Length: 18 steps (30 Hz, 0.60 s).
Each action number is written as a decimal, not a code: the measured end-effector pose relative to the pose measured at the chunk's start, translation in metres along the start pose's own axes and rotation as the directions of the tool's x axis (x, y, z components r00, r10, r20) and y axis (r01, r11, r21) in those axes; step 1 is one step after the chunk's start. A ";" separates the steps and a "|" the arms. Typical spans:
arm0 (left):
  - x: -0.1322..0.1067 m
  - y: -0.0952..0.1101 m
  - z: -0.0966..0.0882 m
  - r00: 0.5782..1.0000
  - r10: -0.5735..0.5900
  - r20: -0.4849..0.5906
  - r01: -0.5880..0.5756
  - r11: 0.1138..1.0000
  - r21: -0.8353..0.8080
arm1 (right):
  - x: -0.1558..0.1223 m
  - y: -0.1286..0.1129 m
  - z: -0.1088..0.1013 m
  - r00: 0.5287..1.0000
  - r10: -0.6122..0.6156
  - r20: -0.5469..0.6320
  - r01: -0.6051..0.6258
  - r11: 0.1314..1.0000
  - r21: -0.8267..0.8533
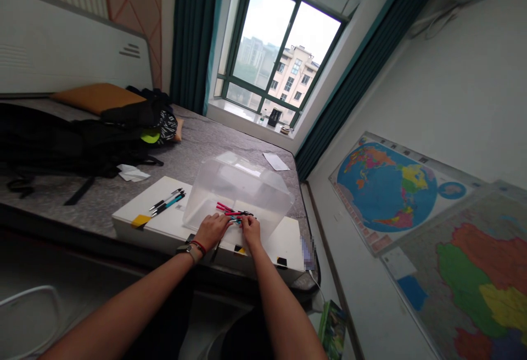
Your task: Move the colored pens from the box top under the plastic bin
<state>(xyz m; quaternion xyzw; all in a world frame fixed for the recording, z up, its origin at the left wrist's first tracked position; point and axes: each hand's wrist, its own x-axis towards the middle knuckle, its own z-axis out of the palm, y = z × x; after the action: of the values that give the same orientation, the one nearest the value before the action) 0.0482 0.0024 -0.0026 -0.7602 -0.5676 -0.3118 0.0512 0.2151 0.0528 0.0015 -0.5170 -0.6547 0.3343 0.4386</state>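
Observation:
A clear plastic bin (239, 181) lies tipped on its side on a white box, its opening toward me. At that opening both my hands are close together among several pens. My left hand (212, 230), with a watch and red band at the wrist, has its fingertips closed on one end of a light-blue pen (235, 220). My right hand (251, 230) pinches near the pen's other end; its fingers partly hide what is there. Just beyond the fingers lie red pens (223, 207), one with a black part.
Black and blue pens (168, 203) lie on the left of the white box (154, 223). The box sits at the edge of a grey mattress (197, 129). Farther left are a black backpack (82, 146) and crumpled tissue (132, 173). A wall with maps (387, 190) stands right.

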 end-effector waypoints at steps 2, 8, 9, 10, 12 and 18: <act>0.000 -0.002 0.004 1.000 -0.003 -0.003 0.003 1.000 0.009 | 0.001 0.002 0.000 1.000 0.000 0.006 0.000 1.000 0.011; -0.002 -0.006 0.012 1.000 -0.023 -0.005 0.023 0.999 -0.025 | 0.002 0.007 0.001 1.000 -0.010 0.012 0.010 1.000 -0.009; -0.002 -0.006 0.011 1.000 -0.020 0.001 0.020 0.999 -0.029 | 0.002 0.007 0.000 1.000 -0.012 0.018 0.012 1.000 0.005; -0.003 -0.005 0.009 1.000 -0.013 0.012 0.014 0.999 -0.029 | 0.002 0.006 0.000 1.000 -0.011 0.022 0.011 1.000 0.025; -0.003 -0.004 0.004 0.999 0.007 0.041 -0.006 1.000 -0.019 | 0.002 0.005 -0.001 1.000 -0.002 0.030 -0.001 0.998 0.068; 0.000 0.002 -0.006 1.000 0.002 0.004 -0.002 1.000 0.013 | 0.004 0.012 0.001 0.999 0.040 0.021 -0.043 0.988 0.151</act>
<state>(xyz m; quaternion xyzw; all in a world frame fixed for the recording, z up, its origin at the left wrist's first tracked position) 0.0474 -0.0013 0.0030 -0.7610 -0.5692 -0.3063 0.0553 0.2182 0.0599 -0.0090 -0.4928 -0.6205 0.3967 0.4634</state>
